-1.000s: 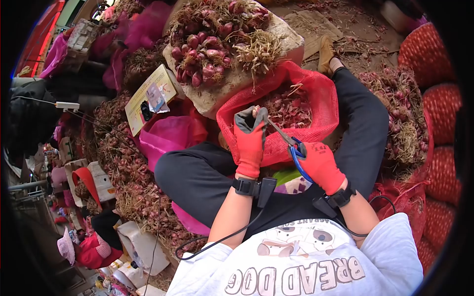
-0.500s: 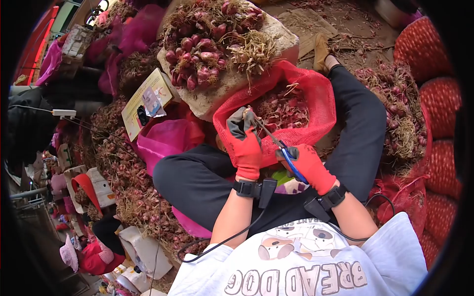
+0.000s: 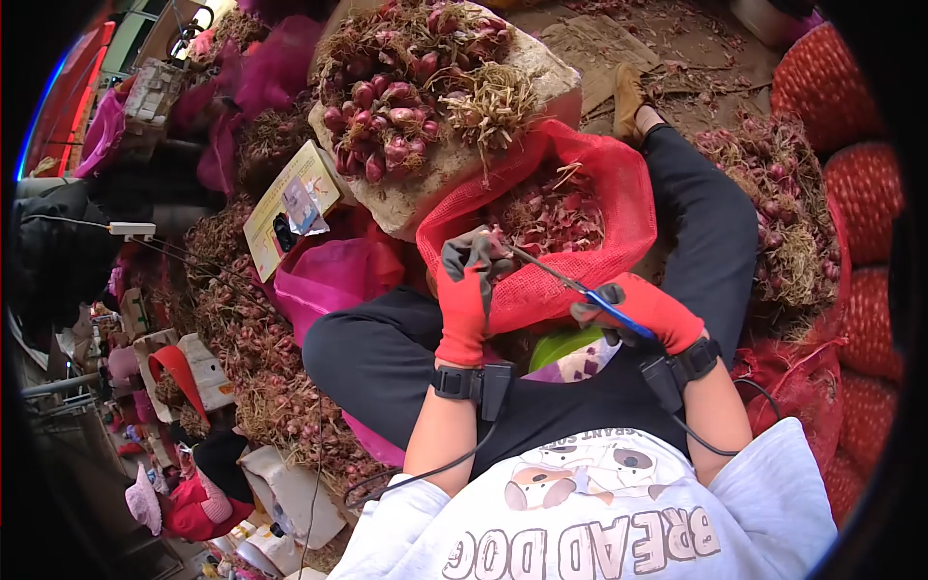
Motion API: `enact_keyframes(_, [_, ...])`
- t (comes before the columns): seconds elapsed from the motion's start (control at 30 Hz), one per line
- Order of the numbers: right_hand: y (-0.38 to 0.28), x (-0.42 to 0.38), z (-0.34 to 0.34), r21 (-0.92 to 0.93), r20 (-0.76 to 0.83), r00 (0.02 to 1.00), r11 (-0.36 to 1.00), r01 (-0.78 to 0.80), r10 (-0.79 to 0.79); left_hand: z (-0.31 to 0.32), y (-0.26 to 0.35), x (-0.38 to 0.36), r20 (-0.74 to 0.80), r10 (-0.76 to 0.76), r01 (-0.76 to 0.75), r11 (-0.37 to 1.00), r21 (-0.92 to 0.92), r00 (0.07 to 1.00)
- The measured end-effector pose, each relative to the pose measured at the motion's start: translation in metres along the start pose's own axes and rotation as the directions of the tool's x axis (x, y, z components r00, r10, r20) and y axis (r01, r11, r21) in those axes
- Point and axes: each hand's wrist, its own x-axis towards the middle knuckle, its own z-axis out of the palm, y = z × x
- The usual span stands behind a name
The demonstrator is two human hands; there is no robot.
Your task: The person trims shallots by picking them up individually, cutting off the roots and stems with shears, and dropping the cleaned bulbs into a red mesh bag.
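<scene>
My left hand [image 3: 466, 295], in a red glove with grey fingers, is closed in a pinch over the left rim of a red mesh bag [image 3: 633, 208]. A small shallot [image 3: 497, 236] shows at its fingertips, partly hidden by the glove. My right hand [image 3: 646, 307], gloved the same way, grips blue-handled scissors [image 3: 549, 270]. Their blades slant up and left, with the tips right beside the shallot. Inside the open bag lie reddish-purple skins and dry trimmings [image 3: 561, 217].
A pale block [image 3: 546, 82] ahead carries a heap of shallots [image 3: 391, 121] and dry stems [image 3: 493, 101]. More shallots lie at left [image 3: 280, 377] and right [image 3: 773, 193]. Full red sacks [image 3: 860, 208] line the right edge. A person in red [image 3: 198, 503] sits at far left.
My right hand has moved right and slightly down, drawing the scissors' handles away from the left hand. My left hand has shifted slightly left and down; reddish shallot now shows at its fingertips.
</scene>
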Motion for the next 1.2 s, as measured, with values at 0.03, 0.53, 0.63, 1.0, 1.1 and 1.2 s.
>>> enact_keyframes(0.03, [-0.008, -0.006, -0.007, 0.081, 0.054, 0.994, 0.992, -0.095, 0.091, -0.003, -0.003, 0.0, -0.068, -0.049, 0.045, 0.997, -0.064, 0.997])
enact_keyframes(0.53, [0.027, 0.012, 0.021, -0.705, -0.203, 0.933, 0.706, 0.071, -0.296, 0.012, -0.009, -0.008, -0.164, 0.031, -0.059, 0.984, -0.169, 0.986])
enact_keyframes(0.63, [0.022, 0.01, 0.022, -0.71, -0.224, 0.928, 0.702, 0.053, -0.297, 0.011, -0.011, -0.007, -0.165, 0.056, -0.075, 0.991, -0.111, 0.985])
enact_keyframes(1.0, [0.043, 0.016, 0.017, -0.71, -0.23, 0.923, 0.702, 0.059, -0.309, 0.018, -0.017, -0.008, -0.204, 0.252, -0.22, 0.961, 0.167, 0.946])
enact_keyframes(1.1, [0.045, 0.016, 0.014, -0.748, -0.242, 0.92, 0.663, 0.025, -0.308, 0.024, -0.006, -0.015, 0.0, 0.407, -0.374, 0.84, 0.392, 0.914])
enact_keyframes(1.2, [0.053, 0.017, 0.015, -0.758, -0.262, 0.898, 0.651, 0.036, -0.354, 0.023, -0.007, -0.017, 0.027, 0.378, -0.349, 0.823, 0.449, 0.925])
